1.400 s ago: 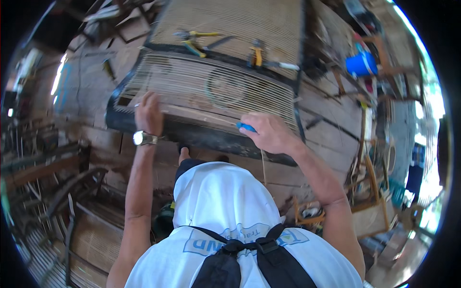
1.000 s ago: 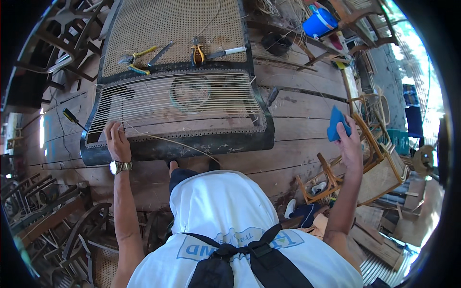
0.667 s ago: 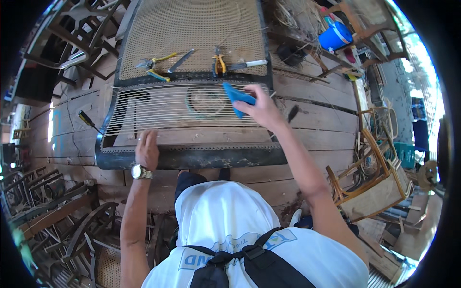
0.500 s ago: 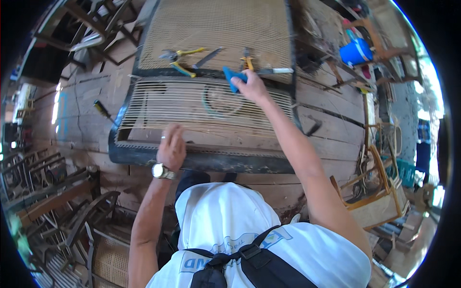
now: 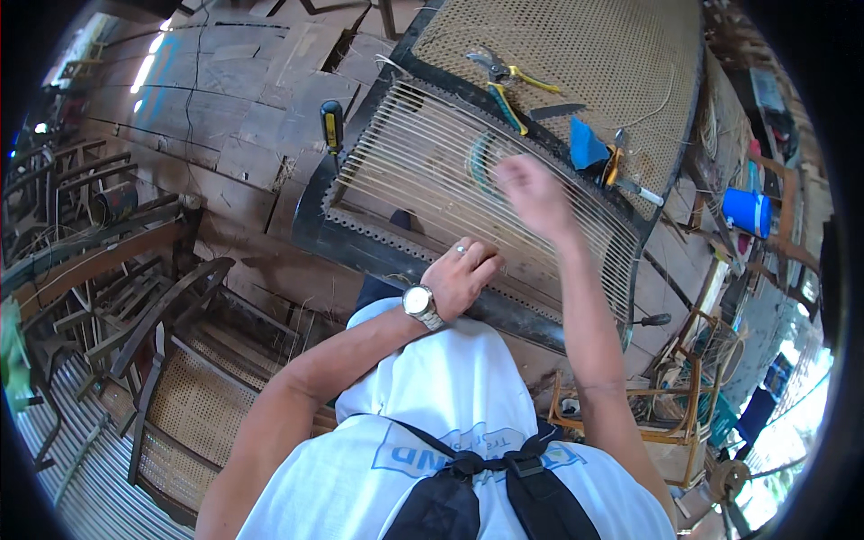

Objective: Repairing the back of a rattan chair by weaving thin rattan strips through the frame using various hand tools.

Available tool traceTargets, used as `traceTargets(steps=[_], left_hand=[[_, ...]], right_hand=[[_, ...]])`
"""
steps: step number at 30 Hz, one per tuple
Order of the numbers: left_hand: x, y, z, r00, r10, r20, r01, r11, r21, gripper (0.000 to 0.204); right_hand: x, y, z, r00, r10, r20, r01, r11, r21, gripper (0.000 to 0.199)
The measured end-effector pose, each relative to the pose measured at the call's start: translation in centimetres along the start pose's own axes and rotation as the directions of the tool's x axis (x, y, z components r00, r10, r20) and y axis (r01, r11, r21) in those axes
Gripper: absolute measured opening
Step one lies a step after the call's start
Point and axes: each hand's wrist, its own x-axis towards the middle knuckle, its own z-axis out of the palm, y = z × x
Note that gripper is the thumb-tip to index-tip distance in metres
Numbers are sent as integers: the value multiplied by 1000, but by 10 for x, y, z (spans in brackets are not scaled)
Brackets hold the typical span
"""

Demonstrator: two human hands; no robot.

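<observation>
A black wooden frame point(image 5: 311, 216) strung with pale cane strands point(image 5: 396, 148) lies before the person point(image 5: 441, 364). The left hand point(image 5: 463, 274), fingers bent, is at its near rail point(image 5: 373, 256); the right point(image 5: 537, 193), blurred, is over the strands; whether either pinches anything, I cannot tell. Beyond: 1 angular blue piece point(image 5: 587, 144).

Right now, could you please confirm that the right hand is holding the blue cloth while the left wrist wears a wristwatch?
Not quite: in the head view, the blue cloth lies beside the orange-handled pliers, apart from the right hand; the left wrist does wear a wristwatch.

Furniture workshop: caned panel point(image 5: 585, 45), pliers point(image 5: 615, 166), screwdriver point(image 5: 332, 126), cane chairs point(image 5: 200, 407).
</observation>
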Motion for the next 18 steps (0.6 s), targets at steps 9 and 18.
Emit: traceTargets(steps=[9,18], left_hand=[[-15,-25,-4,979,177,97,-165,978,-125,43],[-11,-37,-3,962,39,270,69,922,-380,31]], right_hand=[[31,-101,111,915,108,389,-13,971,-237,34],[18,-104,134,929,-232,287,342,836,-429,27]])
